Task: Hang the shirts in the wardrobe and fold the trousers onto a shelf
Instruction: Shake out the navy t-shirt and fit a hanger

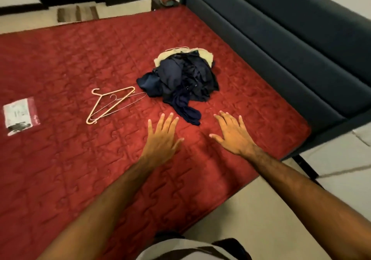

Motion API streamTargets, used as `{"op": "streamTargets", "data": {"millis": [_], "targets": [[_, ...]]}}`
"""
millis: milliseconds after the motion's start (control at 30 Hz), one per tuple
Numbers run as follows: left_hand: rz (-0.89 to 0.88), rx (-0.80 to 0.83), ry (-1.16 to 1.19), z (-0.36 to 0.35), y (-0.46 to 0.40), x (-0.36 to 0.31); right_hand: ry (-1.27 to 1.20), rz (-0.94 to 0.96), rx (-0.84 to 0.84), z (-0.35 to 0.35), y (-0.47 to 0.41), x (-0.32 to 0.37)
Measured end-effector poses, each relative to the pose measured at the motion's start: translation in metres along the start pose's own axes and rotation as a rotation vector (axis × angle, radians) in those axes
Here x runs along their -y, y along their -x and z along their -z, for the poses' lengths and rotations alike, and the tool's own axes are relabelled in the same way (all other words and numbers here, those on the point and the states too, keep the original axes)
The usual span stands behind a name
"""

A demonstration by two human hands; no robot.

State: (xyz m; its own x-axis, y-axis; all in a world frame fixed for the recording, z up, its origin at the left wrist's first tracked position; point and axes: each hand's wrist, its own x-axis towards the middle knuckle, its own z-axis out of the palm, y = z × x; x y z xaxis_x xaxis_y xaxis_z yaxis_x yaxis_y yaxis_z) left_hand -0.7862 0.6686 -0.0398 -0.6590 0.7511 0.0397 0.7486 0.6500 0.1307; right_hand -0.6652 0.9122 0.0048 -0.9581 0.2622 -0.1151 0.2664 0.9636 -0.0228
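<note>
Clothes pile [180, 83], mostly dark navy over something cream, sits on the red mattress [60, 69] toward the blue headboard [281, 38]. Looks soft, light and tangled; probably best pinched at the loose dark end trailing nearest the hands, or by a collar once one is found. Left hand [162, 137] and right hand [232, 135] hover just short of the pile, each grip wide and holding nothing. Hangers [109, 105] lie just left of the pile, a plastic packet [20, 115] farther left. Nothing blocks the reach.
</note>
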Motion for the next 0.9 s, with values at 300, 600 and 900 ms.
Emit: {"op": "streamTargets", "data": {"millis": [300,600,900], "targets": [[0.320,0.049,-0.100,-0.030,-0.049,-0.012,0.037,0.339,0.074,-0.027,-0.144,-0.062],[0.701,0.105,-0.033,-0.058,-0.074,-0.071,0.028,0.582,0.265,-0.052,-0.237,-0.089],[0.633,0.156,0.083,-0.113,-0.151,-0.025,0.037,0.493,0.314,-0.107,-0.303,-0.074]]}}
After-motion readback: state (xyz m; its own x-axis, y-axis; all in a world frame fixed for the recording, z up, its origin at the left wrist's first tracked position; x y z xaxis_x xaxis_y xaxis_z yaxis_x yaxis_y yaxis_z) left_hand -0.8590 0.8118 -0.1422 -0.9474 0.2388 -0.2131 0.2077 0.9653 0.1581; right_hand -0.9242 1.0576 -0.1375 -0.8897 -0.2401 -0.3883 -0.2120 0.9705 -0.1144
